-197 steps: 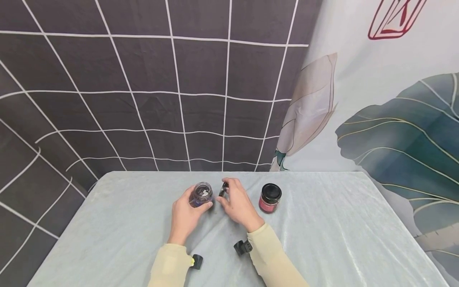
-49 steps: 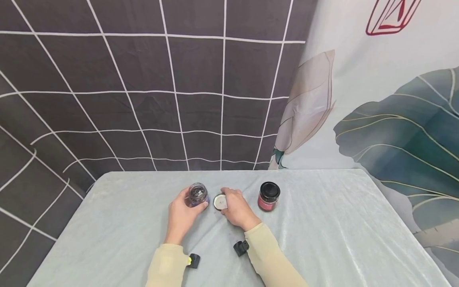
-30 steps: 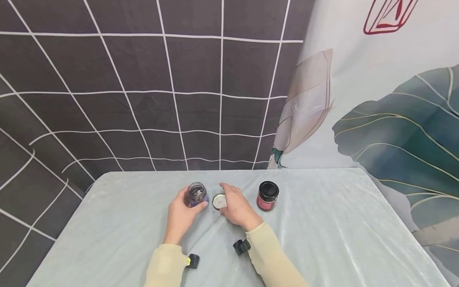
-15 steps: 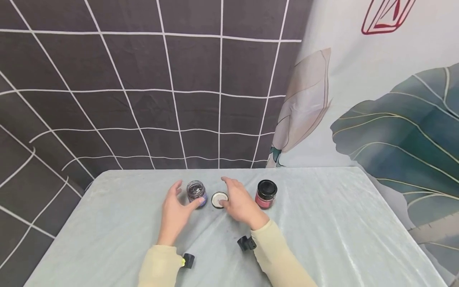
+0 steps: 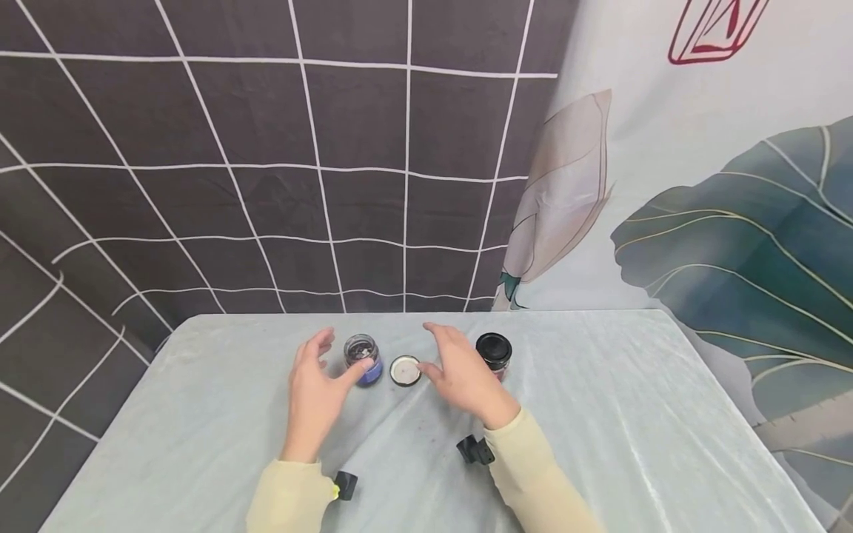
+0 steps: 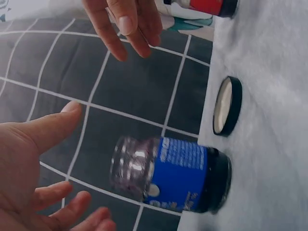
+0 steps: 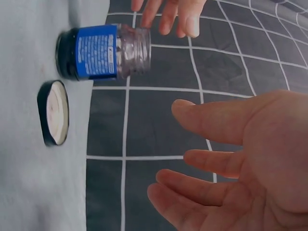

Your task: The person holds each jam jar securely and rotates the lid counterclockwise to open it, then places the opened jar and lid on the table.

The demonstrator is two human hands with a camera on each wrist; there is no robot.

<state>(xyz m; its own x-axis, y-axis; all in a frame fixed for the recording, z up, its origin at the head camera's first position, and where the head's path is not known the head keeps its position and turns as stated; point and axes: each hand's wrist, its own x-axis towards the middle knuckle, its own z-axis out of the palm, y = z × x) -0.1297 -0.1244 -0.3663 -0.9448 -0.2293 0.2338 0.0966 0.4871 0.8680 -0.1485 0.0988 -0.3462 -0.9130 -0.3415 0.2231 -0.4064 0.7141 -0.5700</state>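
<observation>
An uncapped glass jar (image 5: 363,363) with a blue label (image 6: 180,173) stands upright on the cloth, dark stuff inside it. Just right of it lies its black-rimmed lid (image 5: 405,371), pale inner face up. My left hand (image 5: 315,389) is beside the jar, fingers spread and apart from it; in the head view the thumb overlaps the jar's side. Above and right of the lid is my right hand (image 5: 466,374), thumb and fingers parted with nothing between them, as the right wrist view also shows. Behind that hand stands a second jar (image 5: 494,349) with a black lid, partly hidden.
A pale cloth covers the table (image 5: 600,414). A dark curtain with white grid lines (image 5: 266,148) hangs at its back edge. To the right, a light curtain (image 5: 640,244) carries leaf prints. Both wrists wear small black cameras.
My right hand has laid the lid down, let go and moved right. My left hand has released the blue-labelled jar and drawn back left. Earlier the right hand held the lid on edge.
</observation>
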